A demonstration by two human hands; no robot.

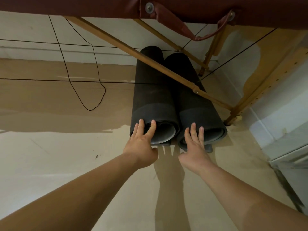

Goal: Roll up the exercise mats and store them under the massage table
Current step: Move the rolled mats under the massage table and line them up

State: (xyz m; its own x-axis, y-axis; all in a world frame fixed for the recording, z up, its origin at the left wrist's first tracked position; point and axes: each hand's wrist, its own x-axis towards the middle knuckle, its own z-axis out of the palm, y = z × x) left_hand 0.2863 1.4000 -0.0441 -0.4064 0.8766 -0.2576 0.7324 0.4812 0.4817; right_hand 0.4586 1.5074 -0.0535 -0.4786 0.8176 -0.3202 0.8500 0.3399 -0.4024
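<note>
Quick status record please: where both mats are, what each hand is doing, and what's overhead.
left mat: rolled, on the floor under the massage table
right mat: rolled, beside and touching the left mat
left hand: open, fingers spread flat on the left mat's near end
right hand: open, flat on the right mat's near end
wooden brace: crosses diagonally above both mats
black cord: loops down at the left

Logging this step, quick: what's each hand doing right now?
Left hand: open, fingers flat on the left mat end.
Right hand: open, fingers flat on the right mat end.
</note>
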